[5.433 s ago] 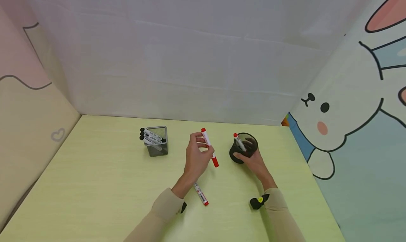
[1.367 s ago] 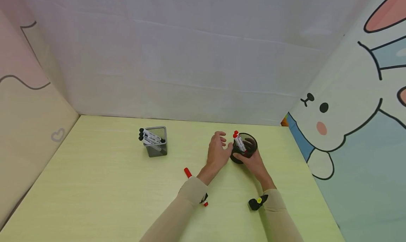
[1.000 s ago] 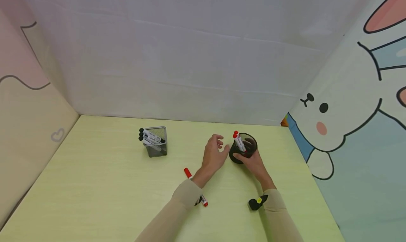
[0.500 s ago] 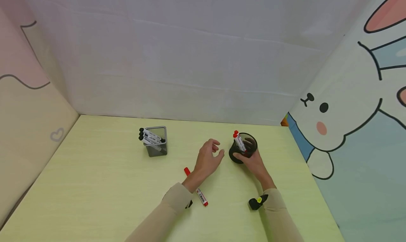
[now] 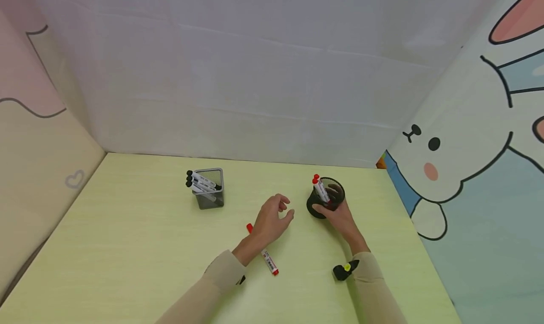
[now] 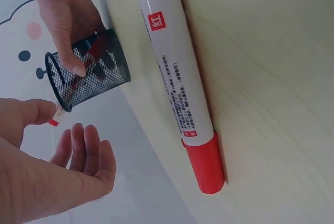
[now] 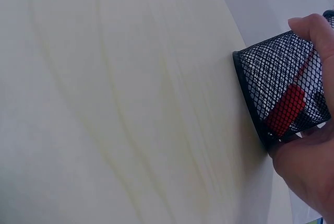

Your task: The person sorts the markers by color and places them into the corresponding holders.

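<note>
Red caps everywhere, and from the head view one red marker (image 5: 263, 252) lies flat on the pale green counter (image 5: 127, 248), partly under the left wrist. The left hand (image 5: 272, 218) hovers just above it, fingers loose and spread, holding nothing. The right hand (image 5: 340, 218) wraps the round black mesh cup (image 5: 325, 202), which already stands two red-capped markers (image 5: 319, 188) upright. Off to the left, well apart, a square grey mesh holder (image 5: 209, 190) carries black-capped markers (image 5: 199, 182).

Left wrist view: the marker (image 6: 175, 72) is a smooth white plastic barrel with printed text and a barcode, its red cap (image 6: 206, 165) rounded. A round barrel like that would roll, I'd say, so a pinch across the middle of the barrel from both sides looks the safest pick. The left fingers (image 6: 83, 153) are straight and relaxed here, clear of it. Beyond, the cup (image 6: 88, 70) with a thumb pressed on its wire wall.

Right wrist view: fine black wire mesh, a stiff rim on the cup (image 7: 284, 85), a red cap showing through the weave. The right hand (image 7: 308, 161) curls round the wall, thumb on top. Light and see-through as it is, the cup could tip, I judge, so that steadying grasp is worth having while a marker goes in cap-up.
</note>
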A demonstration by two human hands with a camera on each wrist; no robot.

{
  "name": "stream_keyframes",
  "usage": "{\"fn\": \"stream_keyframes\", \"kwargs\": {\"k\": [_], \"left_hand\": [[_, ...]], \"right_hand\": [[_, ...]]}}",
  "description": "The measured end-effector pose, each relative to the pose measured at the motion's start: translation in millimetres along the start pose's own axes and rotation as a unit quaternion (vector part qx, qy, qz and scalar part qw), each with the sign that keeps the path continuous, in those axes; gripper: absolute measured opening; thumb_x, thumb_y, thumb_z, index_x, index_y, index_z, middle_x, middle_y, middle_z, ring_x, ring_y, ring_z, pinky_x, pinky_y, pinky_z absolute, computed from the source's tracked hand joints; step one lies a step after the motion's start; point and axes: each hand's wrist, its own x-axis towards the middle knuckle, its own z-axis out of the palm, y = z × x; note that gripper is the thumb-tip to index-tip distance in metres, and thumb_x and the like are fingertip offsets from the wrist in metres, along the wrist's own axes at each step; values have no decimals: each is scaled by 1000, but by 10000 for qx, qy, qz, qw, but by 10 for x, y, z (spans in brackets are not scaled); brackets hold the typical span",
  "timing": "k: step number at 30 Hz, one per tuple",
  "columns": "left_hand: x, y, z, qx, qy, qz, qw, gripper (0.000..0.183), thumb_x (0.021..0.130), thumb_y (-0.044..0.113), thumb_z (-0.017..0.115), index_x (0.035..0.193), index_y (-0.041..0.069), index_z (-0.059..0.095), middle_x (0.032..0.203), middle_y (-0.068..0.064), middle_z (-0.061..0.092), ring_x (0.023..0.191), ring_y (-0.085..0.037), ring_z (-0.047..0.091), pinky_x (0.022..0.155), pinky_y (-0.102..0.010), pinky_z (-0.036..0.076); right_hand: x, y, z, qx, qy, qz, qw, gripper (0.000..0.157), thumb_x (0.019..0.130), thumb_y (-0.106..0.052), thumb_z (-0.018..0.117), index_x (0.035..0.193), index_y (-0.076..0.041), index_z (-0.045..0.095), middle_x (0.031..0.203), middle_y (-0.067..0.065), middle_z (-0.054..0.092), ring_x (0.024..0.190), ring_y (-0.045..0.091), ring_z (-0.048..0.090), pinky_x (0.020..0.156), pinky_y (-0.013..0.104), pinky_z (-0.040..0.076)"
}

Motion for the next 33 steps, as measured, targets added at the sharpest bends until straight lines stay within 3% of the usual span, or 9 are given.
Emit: {"fn": "stream_keyframes", "kwargs": {"k": [4,10,14,20,28,33], "left_hand": [[-51,-48,-32,53,-177,33,9998,22,97,13,70,114,-1,64,101,-14,64,97,-33,60,81,-36,50],[-124,-77,-96,128,-327,141,9993,22,97,13,70,113,0,64,101,-15,64,98,-33,61,84,-39,51],[-170,-94,-145,161,-422,206,9988,21,97,12,70,114,0,64,102,-16,64,100,-34,61,85,-39,51],[-240,-152,-207,308,-601,339,9971,20,97,11,70,113,0,65,101,-14,65,99,-32,61,84,-39,51],[-319,-254,-267,488,-757,620,9940,18,94,10,73,108,0,67,100,-12,65,97,-29,61,85,-40,51],[-363,-341,-323,722,-965,759,9898,16,94,10,74,106,3,68,100,-8,65,97,-26,61,85,-40,51]], "right_hand": [[2,-4,2,25,10,37,10000,87,88,-11,82,155,-9,27,154,18,44,139,31,43,116,44,31],[-4,0,-1,407,-79,111,9991,85,90,-7,79,155,-11,26,157,16,41,139,30,44,102,19,41],[-6,6,-2,514,-111,137,9985,84,90,-7,79,156,-11,26,157,16,40,139,30,44,96,13,41],[-3,6,-13,360,-81,168,9992,85,90,-10,80,156,-12,26,158,16,40,140,30,43,101,18,39],[-10,-17,-10,104,-47,126,9999,86,90,-10,80,157,-10,26,158,18,40,143,31,41,116,45,32],[-10,-17,-11,202,-70,163,9996,86,90,-10,80,156,-11,26,158,17,39,143,31,41,116,43,33]]}}
